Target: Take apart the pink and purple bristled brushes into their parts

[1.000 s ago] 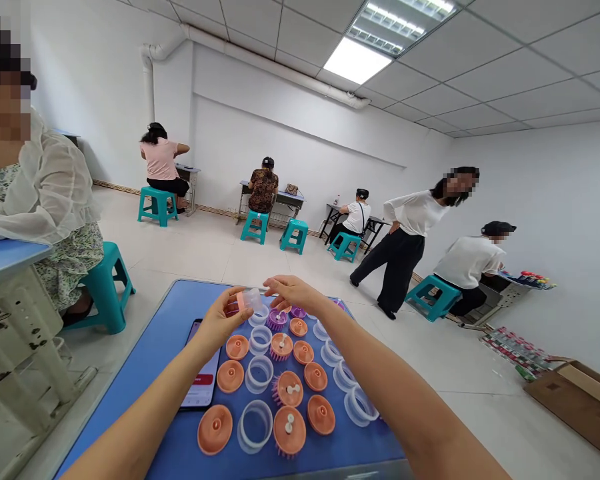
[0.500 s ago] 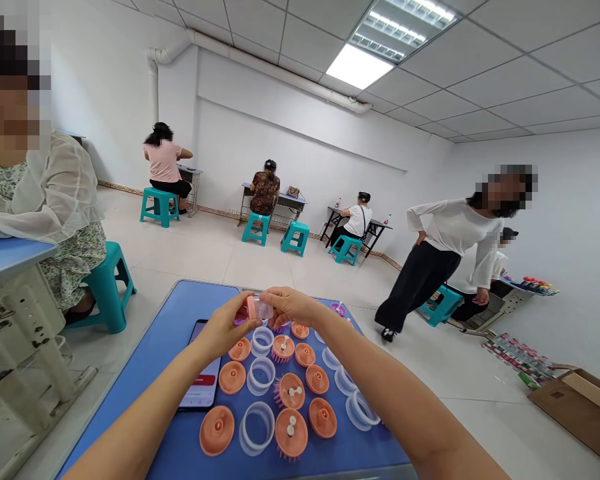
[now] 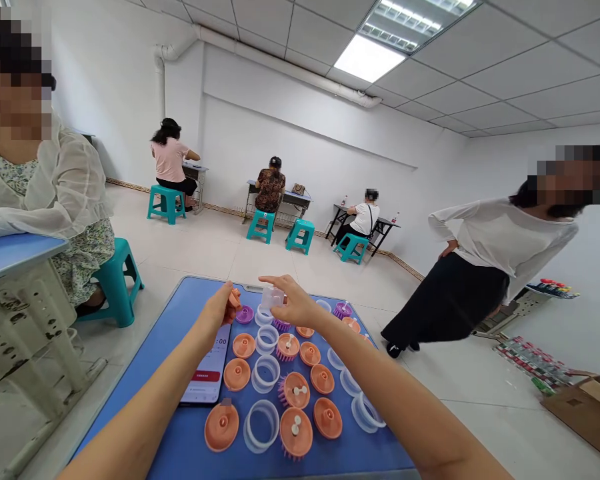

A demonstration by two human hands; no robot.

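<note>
The left hand (image 3: 214,310) is up near the far edge of the blue table, and its fingers pinch a small orange piece (image 3: 235,298) that sticks out at the top of the hand. The right hand (image 3: 293,301) is just beside it, with its fingers reaching left, over a clear plastic cup ring (image 3: 273,297). The two hands are close but not together, with the ring in the small gap between them. The ring is much nearer the right hand, and it sits on its side, so its round hole faces the left hand. I cannot tell if the right fingers touch it. Below the hands, rows of parts lie on the blue table (image 3: 170,353): flat orange discs (image 3: 221,427), clear rings (image 3: 261,427), orange brushes with white pegs (image 3: 295,432), and a purple brush (image 3: 245,315). A phone (image 3: 207,373) lies under the left arm. At the upper left, a seated person (image 3: 40,193) sits at the next table. At the right, a person in white (image 3: 500,247) stands and bends, and a cardboard box (image 3: 585,413) sits on the floor in the lower right corner. Three more people sit by the far wall on teal stools (image 3: 263,227).
</note>
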